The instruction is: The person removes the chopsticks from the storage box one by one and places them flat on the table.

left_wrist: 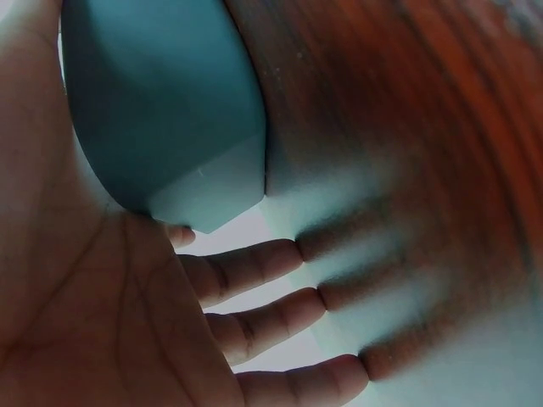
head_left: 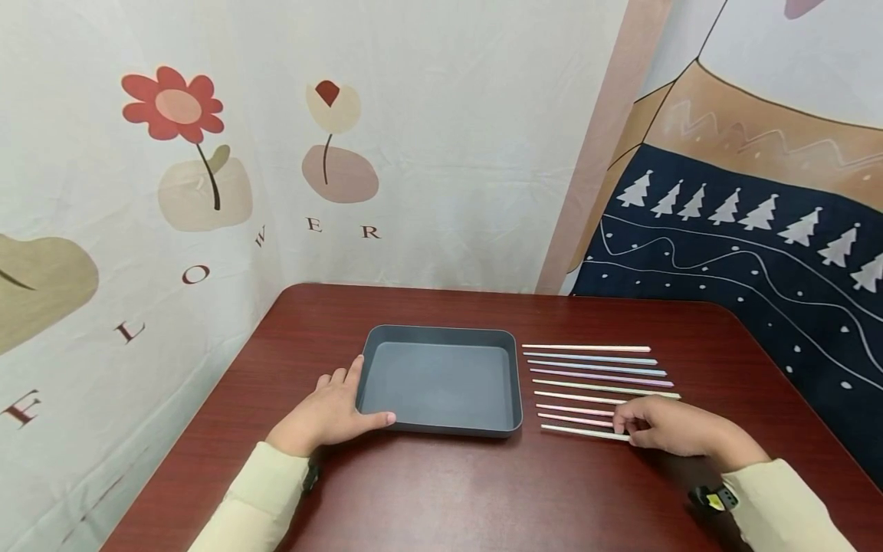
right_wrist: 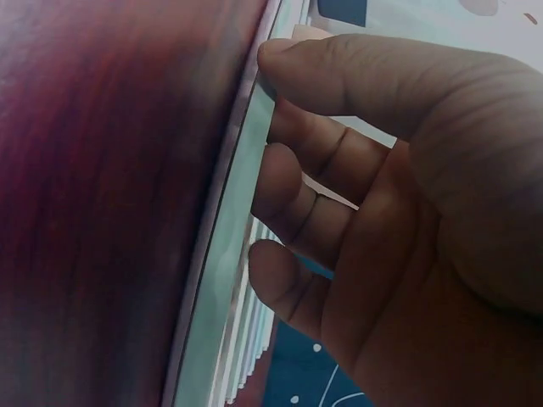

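Note:
A dark grey rectangular baking tray [head_left: 438,376] lies flat on the table. My left hand [head_left: 331,410] rests at its near left corner, index finger along the left side and thumb at the front edge. In the left wrist view the tray's corner [left_wrist: 170,110] sits between thumb and palm, and the other fingertips touch the table. Several pastel chopsticks [head_left: 593,367] lie in a row right of the tray. My right hand [head_left: 679,425] pinches the nearest, pale green-white chopstick [head_left: 579,432] near its right end. In the right wrist view that chopstick [right_wrist: 222,254] passes by the thumb and fingertips.
The dark red wooden table [head_left: 441,498] has rounded far corners. A pale curtain [head_left: 441,138] with printed flowers hangs behind and to the left. A dark blue cloth [head_left: 731,253] with white trees hangs at the right.

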`<state>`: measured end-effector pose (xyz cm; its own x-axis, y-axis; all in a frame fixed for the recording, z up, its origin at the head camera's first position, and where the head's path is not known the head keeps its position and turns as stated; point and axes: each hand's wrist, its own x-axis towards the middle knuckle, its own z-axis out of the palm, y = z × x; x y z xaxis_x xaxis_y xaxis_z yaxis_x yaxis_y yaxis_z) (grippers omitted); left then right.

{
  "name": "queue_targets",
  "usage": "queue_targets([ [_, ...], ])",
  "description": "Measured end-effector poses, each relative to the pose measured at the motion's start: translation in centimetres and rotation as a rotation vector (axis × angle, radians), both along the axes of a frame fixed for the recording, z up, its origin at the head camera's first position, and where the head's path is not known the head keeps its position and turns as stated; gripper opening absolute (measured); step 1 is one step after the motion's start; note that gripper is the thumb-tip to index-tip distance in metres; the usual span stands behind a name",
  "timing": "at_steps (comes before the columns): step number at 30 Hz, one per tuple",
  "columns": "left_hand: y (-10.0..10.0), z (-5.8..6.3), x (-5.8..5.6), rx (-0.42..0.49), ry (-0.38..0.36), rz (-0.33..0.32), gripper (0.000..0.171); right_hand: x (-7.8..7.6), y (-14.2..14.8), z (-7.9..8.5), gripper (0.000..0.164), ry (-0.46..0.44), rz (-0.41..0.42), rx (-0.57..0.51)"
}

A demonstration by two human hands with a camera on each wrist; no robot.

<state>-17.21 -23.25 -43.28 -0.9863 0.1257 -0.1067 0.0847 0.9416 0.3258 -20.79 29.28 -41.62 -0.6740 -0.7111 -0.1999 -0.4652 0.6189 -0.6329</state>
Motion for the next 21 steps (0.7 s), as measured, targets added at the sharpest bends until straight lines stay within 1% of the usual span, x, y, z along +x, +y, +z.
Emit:
queue_targets([
  [10, 0.0, 0.1, 0.1, 0.001, -0.007, -0.004, 0.130, 0.7, -0.3, -0.8, 0.024, 0.037, -0.019, 0.028],
  [16, 0.2, 0.1, 0.3, 0.000, -0.012, -0.010, 0.130, 0.9, -0.4, -0.8, 0.026, 0.060, -0.032, 0.059],
  [21, 0.2, 0.0, 0.3, 0.004, -0.002, -0.014, 0.131, 1.1, -0.3, -0.9, 0.027, 0.056, -0.047, 0.072],
])
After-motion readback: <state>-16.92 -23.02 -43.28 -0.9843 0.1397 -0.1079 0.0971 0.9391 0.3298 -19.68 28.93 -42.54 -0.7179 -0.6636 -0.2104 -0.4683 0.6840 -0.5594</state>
